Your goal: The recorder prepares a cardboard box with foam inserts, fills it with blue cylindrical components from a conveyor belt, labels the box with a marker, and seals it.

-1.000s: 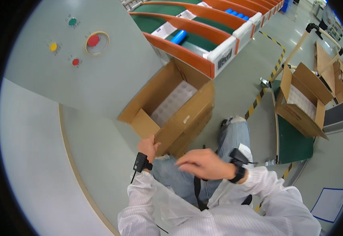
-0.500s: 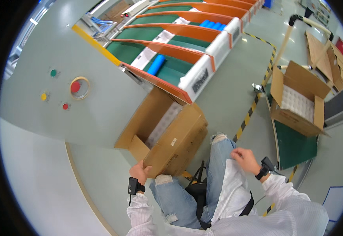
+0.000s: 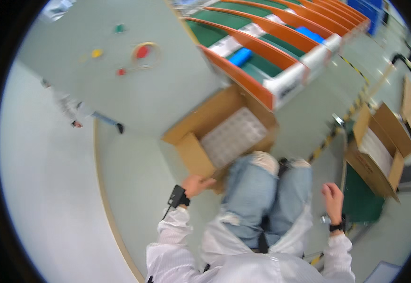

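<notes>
An open cardboard box (image 3: pixel 196 153) sits in front of my knees, under the near end of the rack. Inside it lies a pale, gridded layer (image 3: pixel 234 134), blurred. My left hand (image 3: pixel 197 185) is at the box's near left corner, its fingers closed on the cardboard edge beside a flap. To the right of my right knee, my right hand (image 3: pixel 332 195) hangs apart from everything with its fingers curled in. I see nothing in it, though motion softens the outline.
A rack with orange dividers (image 3: pixel 248 35) and green lanes holds blue rolls (image 3: pixel 241 57). The grey panel (image 3: pixel 168 94) has coloured buttons. At right, another open box (image 3: pixel 368 160) rests on a green surface (image 3: pixel 363 200). A person (image 3: pixel 71 108) shows small at left.
My view has shifted, and more of the box's inside shows. My right hand has moved off my thigh, out to the right. My left hand stays at the box's near left corner.
</notes>
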The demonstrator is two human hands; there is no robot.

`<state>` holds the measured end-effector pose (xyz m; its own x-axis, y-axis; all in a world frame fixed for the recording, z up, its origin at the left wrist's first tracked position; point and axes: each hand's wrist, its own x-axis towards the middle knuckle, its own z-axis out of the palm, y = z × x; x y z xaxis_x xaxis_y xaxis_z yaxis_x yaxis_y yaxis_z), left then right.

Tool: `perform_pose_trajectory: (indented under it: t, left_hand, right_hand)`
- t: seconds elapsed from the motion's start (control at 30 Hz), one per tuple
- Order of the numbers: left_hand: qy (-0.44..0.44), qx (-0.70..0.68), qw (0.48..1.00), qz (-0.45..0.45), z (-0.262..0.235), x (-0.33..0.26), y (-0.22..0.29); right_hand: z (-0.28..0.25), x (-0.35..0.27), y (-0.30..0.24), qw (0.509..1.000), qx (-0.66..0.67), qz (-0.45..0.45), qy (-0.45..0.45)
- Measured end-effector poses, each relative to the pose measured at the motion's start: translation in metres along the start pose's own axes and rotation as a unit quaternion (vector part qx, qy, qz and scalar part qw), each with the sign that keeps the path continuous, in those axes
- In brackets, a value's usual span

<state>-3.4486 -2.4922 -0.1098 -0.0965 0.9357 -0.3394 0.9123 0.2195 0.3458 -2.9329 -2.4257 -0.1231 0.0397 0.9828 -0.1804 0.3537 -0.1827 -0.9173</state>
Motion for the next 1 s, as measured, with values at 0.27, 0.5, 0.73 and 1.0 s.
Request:
perform_pose_trajectory:
  t: [0.27,0.5,0.73,1.0]
  left_hand:
    - [0.055,-0.055,0.988,0.134,0.04,0.101,-0.047]
    - [0.051,0.245,0.942,0.224,0.014,0.11,-0.075]
    - [0.242,-0.14,0.95,0.14,-0.022,-0.01,-0.112]
    - [0.288,-0.206,0.932,-0.073,-0.043,-0.034,-0.076]
  right_hand:
    - [0.033,-0.037,-0.031,0.997,0.044,-0.07,0.007]
    - [0.113,-0.046,-0.097,0.984,-0.126,-0.122,0.011]
    - [0.094,-0.033,-0.073,0.982,-0.18,-0.041,0.041]
    - [0.028,0.025,0.035,0.97,-0.187,0.101,0.12]
